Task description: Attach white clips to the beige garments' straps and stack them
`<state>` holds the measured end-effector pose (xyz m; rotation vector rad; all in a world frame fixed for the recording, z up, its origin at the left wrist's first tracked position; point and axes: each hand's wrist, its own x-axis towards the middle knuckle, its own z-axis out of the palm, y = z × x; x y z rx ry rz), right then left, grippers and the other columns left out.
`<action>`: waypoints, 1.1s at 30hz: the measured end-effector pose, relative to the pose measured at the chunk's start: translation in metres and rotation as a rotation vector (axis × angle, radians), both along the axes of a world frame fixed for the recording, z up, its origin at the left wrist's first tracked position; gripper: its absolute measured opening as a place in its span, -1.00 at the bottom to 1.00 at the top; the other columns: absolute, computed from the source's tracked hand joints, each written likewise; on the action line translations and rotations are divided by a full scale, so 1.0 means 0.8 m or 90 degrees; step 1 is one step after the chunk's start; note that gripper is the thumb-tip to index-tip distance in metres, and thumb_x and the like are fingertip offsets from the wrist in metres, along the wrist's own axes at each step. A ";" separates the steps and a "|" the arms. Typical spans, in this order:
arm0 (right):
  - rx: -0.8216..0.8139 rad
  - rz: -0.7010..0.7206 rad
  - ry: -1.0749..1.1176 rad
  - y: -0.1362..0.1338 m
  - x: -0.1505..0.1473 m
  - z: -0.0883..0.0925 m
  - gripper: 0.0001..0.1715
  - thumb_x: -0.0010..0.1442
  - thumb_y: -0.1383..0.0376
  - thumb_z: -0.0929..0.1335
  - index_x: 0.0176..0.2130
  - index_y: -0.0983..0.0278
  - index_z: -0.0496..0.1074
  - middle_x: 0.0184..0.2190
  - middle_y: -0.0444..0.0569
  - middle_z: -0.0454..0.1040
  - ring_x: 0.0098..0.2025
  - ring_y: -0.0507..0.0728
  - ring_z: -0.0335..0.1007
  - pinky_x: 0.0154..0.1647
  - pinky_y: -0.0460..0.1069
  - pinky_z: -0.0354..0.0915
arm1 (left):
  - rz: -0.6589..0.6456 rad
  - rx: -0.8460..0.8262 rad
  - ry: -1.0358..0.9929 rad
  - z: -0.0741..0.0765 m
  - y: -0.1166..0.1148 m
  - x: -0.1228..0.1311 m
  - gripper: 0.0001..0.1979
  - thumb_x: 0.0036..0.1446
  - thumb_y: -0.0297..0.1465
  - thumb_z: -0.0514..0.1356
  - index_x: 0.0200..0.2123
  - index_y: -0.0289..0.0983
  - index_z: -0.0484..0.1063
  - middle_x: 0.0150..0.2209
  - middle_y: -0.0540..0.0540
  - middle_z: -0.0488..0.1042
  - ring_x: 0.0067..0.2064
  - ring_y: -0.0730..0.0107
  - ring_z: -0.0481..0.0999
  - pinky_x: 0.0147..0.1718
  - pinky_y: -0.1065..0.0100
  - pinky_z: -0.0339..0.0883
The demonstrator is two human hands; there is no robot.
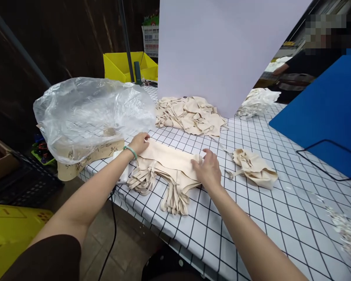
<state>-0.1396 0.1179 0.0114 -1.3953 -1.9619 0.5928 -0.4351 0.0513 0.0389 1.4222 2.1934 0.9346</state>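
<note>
A stack of cream fabric pieces point(169, 164) with dangling straps lies on the checked tablecloth point(251, 218) near the table's front edge. My left hand point(139, 143), with a green bangle at the wrist, rests on the stack's far left corner, fingers curled on the cloth. My right hand point(208, 168) presses flat on the stack's right end, fingers spread. A single crumpled cream piece point(254, 167) lies just right of my right hand.
A heap of cream pieces point(190, 114) sits behind the stack, against a white board point(222, 47). A big clear plastic bag point(90, 113) stands at left. A blue board point(327, 113) with a black cable lies at right. Another person sits at the back right.
</note>
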 end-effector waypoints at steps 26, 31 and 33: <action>0.056 0.353 -0.116 -0.153 0.086 -0.001 -0.86 0.20 0.42 0.27 -0.28 0.22 0.40 -0.33 -0.01 0.38 -0.26 0.19 0.31 -0.23 0.11 0.26 | -0.435 -0.252 0.265 0.000 -0.008 0.169 -0.29 0.33 -0.07 -0.11 0.40 -0.34 -0.10 0.45 -0.24 -0.27 0.46 0.03 -0.30 0.35 -0.13 -0.34; -0.019 0.379 -0.023 -0.163 0.091 0.018 -0.90 0.21 0.38 0.27 -0.33 0.18 0.34 -0.33 -0.03 0.39 -0.25 0.19 0.34 -0.20 0.13 0.33 | -0.443 -0.242 0.255 -0.004 -0.007 0.168 -0.28 0.32 -0.04 -0.10 0.40 -0.29 -0.10 0.46 -0.22 -0.29 0.46 0.05 -0.32 0.35 -0.13 -0.36; -0.004 0.381 -0.010 -0.168 0.094 0.021 -0.89 0.23 0.36 0.28 -0.21 0.18 0.37 -0.30 -0.01 0.41 -0.23 0.20 0.36 -0.19 0.14 0.35 | -0.430 -0.233 0.231 0.006 -0.009 0.162 -0.30 0.31 -0.06 -0.07 0.39 -0.30 -0.06 0.45 -0.23 -0.22 0.46 0.05 -0.28 0.35 -0.12 -0.36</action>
